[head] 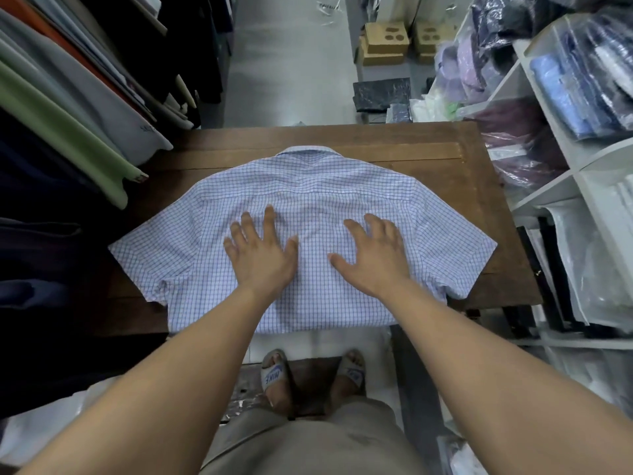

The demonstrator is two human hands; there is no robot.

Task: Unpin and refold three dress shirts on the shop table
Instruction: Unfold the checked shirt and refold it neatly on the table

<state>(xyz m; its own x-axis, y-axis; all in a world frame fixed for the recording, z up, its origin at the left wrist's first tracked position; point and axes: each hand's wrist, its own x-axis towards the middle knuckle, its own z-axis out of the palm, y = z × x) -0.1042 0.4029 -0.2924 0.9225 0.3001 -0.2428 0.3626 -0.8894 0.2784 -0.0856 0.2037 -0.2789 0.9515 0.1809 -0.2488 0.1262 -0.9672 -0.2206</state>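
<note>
Head view: A person's bare hands lie on a short-sleeved dress shirt (308,186) spread back-up across a dark wooden worktop (462,173) in a crowded clothing shop. The shirt is thin white cotton with a fine blue check. Its collar points to the far edge, both sleeves fan out sideways, and its hem reaches the near edge. The left hand (262,255) and the right hand (375,255) rest side by side on the middle of the back. Each grip is spread wide, fingers straight and palm down on the cloth, pinching nothing. The worktop shows long planks with a grooved frame. On the left, hanging garments (68,125) in green, grey and orange crowd in. On the right, white cubby shelves (561,166) hold shirts in glossy plastic bags (582,80). Cardboard boxes (385,39) sit on the pale floor beyond.
</note>
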